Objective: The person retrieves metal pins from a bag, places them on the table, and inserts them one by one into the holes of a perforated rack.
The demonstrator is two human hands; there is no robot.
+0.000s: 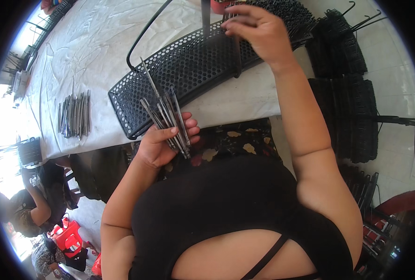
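My left hand holds a loose bundle of thin metal rods across its palm, with the thumb over them and the fingertips apart. The rods fan out, and one sticks out farther than the others. Just beyond lies a black perforated metal panel with a curved frame and a bent black handle. Over the panel's far right part is my right hand, slightly blurred. Its fingers and thumb come together beside some thin dark rods; what they hold, if anything, I cannot make out.
A row of similar rods lies on the white-covered table at the left. Dark piled pieces sit at the far right, and stacked black racks stand beside the table. Another person and a red stool are at lower left.
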